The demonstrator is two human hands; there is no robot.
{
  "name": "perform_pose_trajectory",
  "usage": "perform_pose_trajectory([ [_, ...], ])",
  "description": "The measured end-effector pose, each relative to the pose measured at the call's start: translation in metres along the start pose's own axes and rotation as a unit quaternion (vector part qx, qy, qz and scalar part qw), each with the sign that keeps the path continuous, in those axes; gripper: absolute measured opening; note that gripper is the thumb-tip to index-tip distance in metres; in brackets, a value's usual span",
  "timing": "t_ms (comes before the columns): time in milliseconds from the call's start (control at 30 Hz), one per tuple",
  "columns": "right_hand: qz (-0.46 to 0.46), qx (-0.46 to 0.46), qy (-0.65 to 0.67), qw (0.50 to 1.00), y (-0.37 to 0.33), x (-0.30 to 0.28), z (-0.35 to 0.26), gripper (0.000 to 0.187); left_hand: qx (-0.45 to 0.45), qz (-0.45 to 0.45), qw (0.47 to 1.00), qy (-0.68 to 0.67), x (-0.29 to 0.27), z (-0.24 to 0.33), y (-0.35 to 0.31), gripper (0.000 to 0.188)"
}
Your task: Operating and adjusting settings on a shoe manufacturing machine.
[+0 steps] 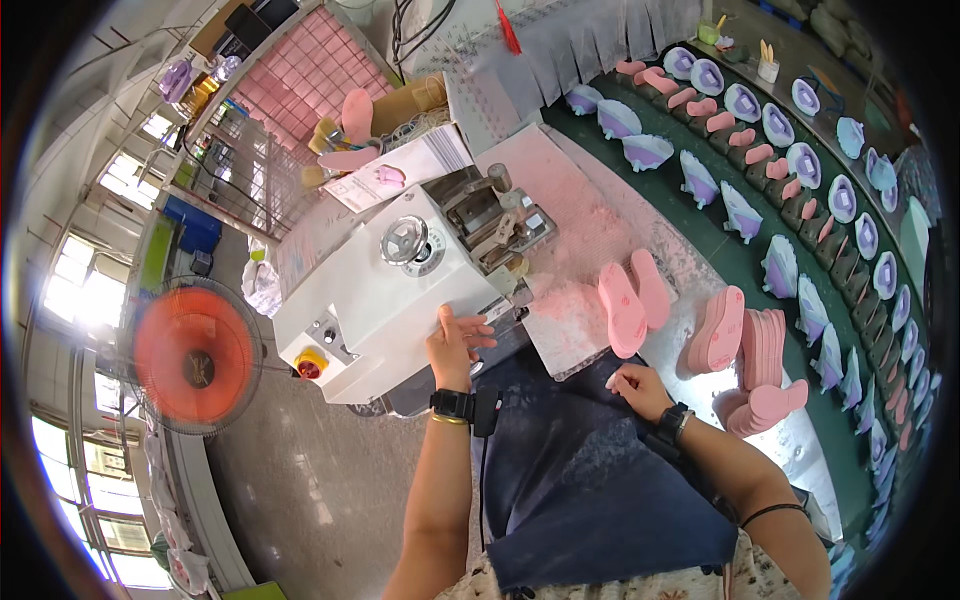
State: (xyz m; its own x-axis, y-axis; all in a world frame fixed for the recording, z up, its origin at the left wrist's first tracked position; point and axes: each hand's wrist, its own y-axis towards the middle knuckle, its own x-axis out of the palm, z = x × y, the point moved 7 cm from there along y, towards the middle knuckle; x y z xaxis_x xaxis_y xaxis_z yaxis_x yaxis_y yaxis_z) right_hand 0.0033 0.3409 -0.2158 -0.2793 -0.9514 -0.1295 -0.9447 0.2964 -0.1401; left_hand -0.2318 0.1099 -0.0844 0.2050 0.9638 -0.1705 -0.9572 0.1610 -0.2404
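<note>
My left hand (458, 345) is at the front side of a white bench machine (400, 290), fingers apart and holding nothing. A round metal handwheel (404, 240) sits on the machine's top, and its metal working head (500, 225) is at the right end. My right hand (640, 390) is in front of the table edge with thumb and fingers curled together; whatever they may hold cannot be made out. Just beyond it, two pink insoles (621, 310) lie side by side on the dusty table. Stacks of pink insoles (763, 350) stand further right.
Pink dust covers the tabletop (580, 215) around the machine. A green conveyor (745, 265) carries blue-purple shoe uppers (740, 212) and pink insoles along the right. An orange fan (195, 355) stands at left. A red stop button (310, 363) is on the machine's left end.
</note>
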Motion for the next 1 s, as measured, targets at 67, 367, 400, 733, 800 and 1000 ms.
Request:
perform_pose_trajectory([
  [67,0.003,0.002,0.003,1.000,0.002,-0.001,0.002,0.019,0.013,0.005,0.999,-0.029,-0.002,0.010,-0.003,0.067],
  [367,0.013,0.002,0.002,1.000,0.006,0.001,0.007,0.020,0.066,0.015,0.995,0.072,0.014,0.039,-0.004,0.062],
  [400,0.013,0.009,0.007,1.000,0.006,0.002,0.008,0.020,0.066,0.015,0.995,0.071,0.019,0.040,-0.004,0.062],
  [733,0.009,0.031,0.020,0.999,0.004,-0.001,0.000,0.020,0.071,0.011,0.996,0.050,0.036,0.047,-0.003,0.066],
  [800,0.007,0.036,0.021,0.999,0.004,-0.002,-0.001,0.020,0.072,0.013,0.996,0.047,0.037,0.041,-0.002,0.067],
  [1000,0.016,0.041,0.032,0.999,0.004,-0.002,0.005,0.018,0.088,-0.018,0.995,0.033,0.046,0.061,-0.003,0.065],
])
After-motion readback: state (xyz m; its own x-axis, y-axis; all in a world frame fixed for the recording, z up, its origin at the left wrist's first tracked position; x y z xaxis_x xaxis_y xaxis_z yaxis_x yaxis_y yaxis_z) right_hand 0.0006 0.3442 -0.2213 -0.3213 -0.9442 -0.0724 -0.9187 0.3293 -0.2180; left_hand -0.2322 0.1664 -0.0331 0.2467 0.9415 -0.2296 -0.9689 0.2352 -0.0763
